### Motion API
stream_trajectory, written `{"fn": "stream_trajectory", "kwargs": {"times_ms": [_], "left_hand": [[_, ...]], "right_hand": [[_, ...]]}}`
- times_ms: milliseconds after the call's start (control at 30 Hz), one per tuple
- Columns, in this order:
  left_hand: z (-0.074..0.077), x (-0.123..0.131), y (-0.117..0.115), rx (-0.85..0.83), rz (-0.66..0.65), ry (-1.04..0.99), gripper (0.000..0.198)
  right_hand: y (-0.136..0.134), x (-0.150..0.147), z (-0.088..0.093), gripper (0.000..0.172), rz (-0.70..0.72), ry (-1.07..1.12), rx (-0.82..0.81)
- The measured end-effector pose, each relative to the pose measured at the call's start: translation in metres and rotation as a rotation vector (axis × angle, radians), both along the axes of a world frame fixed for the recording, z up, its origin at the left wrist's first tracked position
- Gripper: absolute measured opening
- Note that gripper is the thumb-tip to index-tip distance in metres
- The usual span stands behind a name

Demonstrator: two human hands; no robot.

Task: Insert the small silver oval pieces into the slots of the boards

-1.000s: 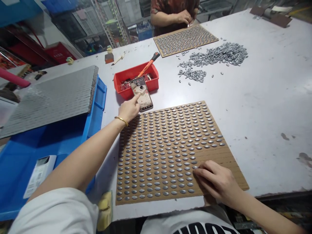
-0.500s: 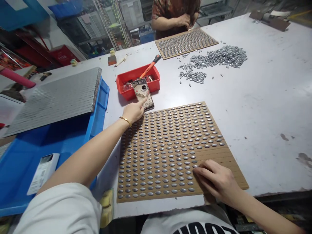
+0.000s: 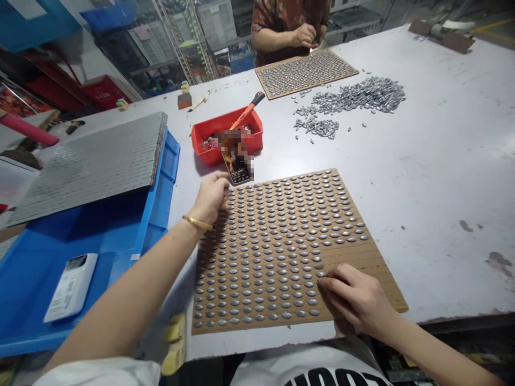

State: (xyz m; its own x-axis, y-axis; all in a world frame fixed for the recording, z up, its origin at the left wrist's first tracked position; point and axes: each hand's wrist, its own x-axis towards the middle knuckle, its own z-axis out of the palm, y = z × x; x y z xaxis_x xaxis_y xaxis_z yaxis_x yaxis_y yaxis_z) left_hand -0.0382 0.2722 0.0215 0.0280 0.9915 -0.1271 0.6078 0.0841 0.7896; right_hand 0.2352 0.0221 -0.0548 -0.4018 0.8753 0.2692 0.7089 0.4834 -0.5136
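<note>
A brown cardboard sheet (image 3: 362, 265) with rows of small oval metal pieces lies in front of me. My right hand (image 3: 356, 300) rests on its near right part, fingers curled together and fingertips pressed on the last filled row; what they pinch is hidden. My left hand (image 3: 211, 193) hovers at the sheet's far left corner, fingers loosely curled with nothing in them, just short of a phone (image 3: 238, 161) that leans on a red bin (image 3: 209, 150).
A heap of loose metal pieces (image 3: 358, 96) lies far right. Another person (image 3: 289, 24) works at a second filled sheet (image 3: 306, 72). A blue crate (image 3: 104, 225) on my left holds a grey board (image 3: 88, 161) and a white device (image 3: 70, 287). An orange-handled tool (image 3: 247, 110) sticks out of the red bin.
My left hand has drawn back from the phone screen, its pointing finger now curled in. The right hand has stayed put on the sheet.
</note>
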Motion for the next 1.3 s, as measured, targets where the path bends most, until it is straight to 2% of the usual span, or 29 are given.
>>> {"fn": "stream_trajectory", "kwargs": {"times_ms": [100,200,267,400,500,667,867,1100,1300], "left_hand": [[0.001,0.013,-0.057,-0.204,-0.035,-0.195,0.031],[0.005,0.026,-0.112,-0.342,-0.046,-0.368,0.022],[0.006,0.037,-0.143,-0.543,0.020,-0.731,0.021],[0.002,0.062,-0.190,-0.713,0.056,-0.985,0.024],[-0.005,0.076,-0.213,-0.721,0.103,-1.084,0.024],[-0.013,0.086,-0.231,-0.633,0.192,-1.173,0.022],[-0.018,0.090,-0.236,-0.611,0.217,-1.177,0.021],[-0.024,0.090,-0.239,-0.583,0.173,-1.085,0.025],[-0.029,0.088,-0.244,-0.610,0.151,-1.041,0.027]], "right_hand": [[-0.001,0.002,0.000,0.019,-0.008,0.015,-0.023],[-0.003,0.003,0.003,0.023,-0.028,0.119,-0.074],[-0.003,0.002,0.010,0.027,-0.046,0.247,-0.117],[0.001,-0.012,0.029,0.029,-0.049,0.521,-0.236],[0.003,-0.027,0.039,0.022,-0.021,0.687,-0.314],[-0.001,-0.039,0.034,0.010,-0.135,0.776,-0.311],[-0.003,-0.037,0.033,0.013,-0.176,0.720,-0.218],[-0.001,-0.029,0.035,0.035,-0.067,0.464,-0.002],[-0.002,-0.025,0.039,0.036,0.010,0.369,0.034]]}}
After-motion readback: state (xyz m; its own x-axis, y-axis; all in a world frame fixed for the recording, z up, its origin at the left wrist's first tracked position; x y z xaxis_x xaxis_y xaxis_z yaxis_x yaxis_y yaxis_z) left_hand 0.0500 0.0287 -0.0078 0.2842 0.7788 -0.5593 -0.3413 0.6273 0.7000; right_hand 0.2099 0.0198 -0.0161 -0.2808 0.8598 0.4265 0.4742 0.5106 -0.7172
